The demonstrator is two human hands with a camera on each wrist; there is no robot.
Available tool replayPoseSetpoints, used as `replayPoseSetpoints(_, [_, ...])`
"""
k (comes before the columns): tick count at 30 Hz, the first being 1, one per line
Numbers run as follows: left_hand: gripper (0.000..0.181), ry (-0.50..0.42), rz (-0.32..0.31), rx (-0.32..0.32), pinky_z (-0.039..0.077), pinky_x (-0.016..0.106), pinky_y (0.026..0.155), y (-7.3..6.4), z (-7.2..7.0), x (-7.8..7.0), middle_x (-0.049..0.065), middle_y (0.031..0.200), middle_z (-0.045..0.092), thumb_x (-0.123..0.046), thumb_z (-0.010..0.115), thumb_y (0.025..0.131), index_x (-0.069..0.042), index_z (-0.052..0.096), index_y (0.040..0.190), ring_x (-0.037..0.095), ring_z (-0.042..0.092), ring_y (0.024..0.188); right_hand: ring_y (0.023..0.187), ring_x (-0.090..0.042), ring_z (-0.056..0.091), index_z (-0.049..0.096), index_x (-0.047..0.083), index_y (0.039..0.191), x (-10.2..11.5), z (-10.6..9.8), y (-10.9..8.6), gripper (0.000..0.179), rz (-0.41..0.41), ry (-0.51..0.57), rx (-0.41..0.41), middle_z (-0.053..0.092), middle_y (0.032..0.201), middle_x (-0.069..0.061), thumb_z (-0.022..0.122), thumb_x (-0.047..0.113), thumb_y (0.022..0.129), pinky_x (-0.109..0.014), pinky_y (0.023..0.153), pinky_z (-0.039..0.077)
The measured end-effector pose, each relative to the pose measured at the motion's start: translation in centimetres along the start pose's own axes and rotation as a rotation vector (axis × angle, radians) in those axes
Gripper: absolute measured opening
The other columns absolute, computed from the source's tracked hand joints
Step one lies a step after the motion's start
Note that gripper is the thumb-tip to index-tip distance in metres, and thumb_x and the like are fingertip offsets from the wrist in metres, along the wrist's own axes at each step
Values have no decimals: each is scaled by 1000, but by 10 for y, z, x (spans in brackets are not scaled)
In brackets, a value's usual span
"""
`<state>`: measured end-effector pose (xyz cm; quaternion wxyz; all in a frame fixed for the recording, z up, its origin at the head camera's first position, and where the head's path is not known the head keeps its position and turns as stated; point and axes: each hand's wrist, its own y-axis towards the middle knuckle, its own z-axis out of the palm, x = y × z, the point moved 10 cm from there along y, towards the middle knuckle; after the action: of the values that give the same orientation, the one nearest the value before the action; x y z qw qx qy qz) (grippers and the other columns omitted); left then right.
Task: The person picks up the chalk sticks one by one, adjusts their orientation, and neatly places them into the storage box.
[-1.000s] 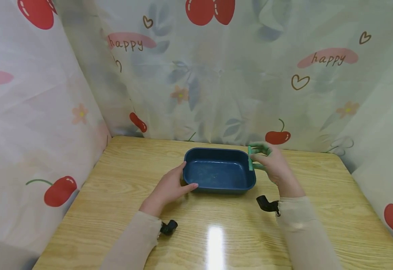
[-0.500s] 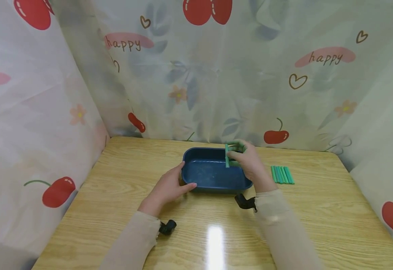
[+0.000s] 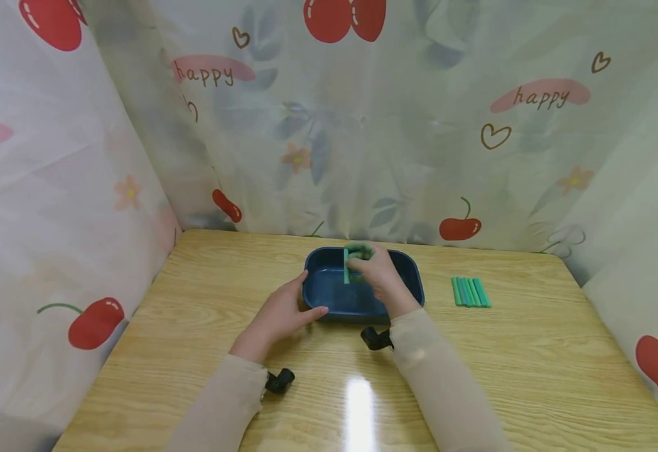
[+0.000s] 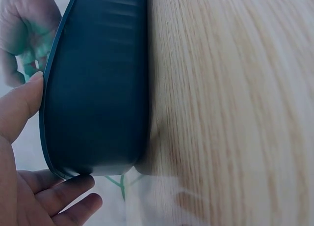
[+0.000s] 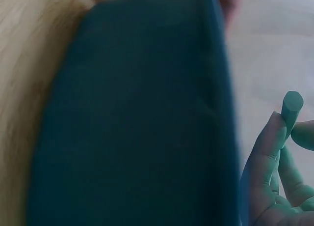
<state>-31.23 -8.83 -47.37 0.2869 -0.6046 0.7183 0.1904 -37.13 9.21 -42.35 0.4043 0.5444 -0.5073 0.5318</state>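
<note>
A dark blue rectangular tub (image 3: 329,298) with rounded corners stands on the wooden table. My left hand (image 3: 280,317) grips its left end, thumb at the front of the rim and fingers round the corner; the left wrist view shows the thumb (image 4: 24,105) on the tub's edge. Over the tub's middle, my right hand (image 3: 378,276) pinches a green chalk stick (image 3: 346,267) between thumb and fingertips. Green colour covers those fingers. In the right wrist view the chalk's blunt end (image 5: 293,102) points up, beyond the tub's wall (image 5: 132,113).
Several green chalk sticks (image 3: 471,292) lie side by side on the table (image 3: 532,351), right of the tub. A patterned curtain (image 3: 363,157) hangs behind the table and along both sides. A small black camera (image 3: 280,380) sits at the left sleeve, another (image 3: 376,339) at the right.
My right hand has moved left with the chalk stick, from the tub's right rim to over its middle. This uncovers the row of chalk at the right. The left hand keeps its hold.
</note>
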Motion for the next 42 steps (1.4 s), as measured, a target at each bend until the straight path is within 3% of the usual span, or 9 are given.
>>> replayPoseSetpoints(11, [101,5,6,-2,33,49,116,-1,-1,-1,11,160,34,-61,71,85,-15,23,161,30,35,145,79,-17,61,65,-1,123,-34,21,26,35,112,44,-53,62,98,-11,66,-1,88,-30,66,58])
replayPoseSetpoints(23, [101,0,-8,-2,33,49,116,1,0,2,10,160,34,-61,71,85,-15,23,161,29,34,146,74,-18,65,64,-2,121,-61,34,34,33,229,2,-15,65,101,-12,67,-4,88,-35,67,61])
replayPoseSetpoints(35, [100,10,-15,13,32,48,116,2,2,4,9,160,33,-63,69,86,-18,22,161,29,33,146,80,-21,61,64,-1,123,-72,38,36,33,245,-180,-3,62,101,-13,65,-4,90,-31,65,59])
replayPoseSetpoints(42, [99,-4,2,6,32,50,116,1,0,2,11,160,34,-60,70,86,-16,22,161,31,33,146,77,-22,62,64,-2,121,-72,41,36,33,238,-210,-4,61,100,-13,65,-6,88,-34,65,60])
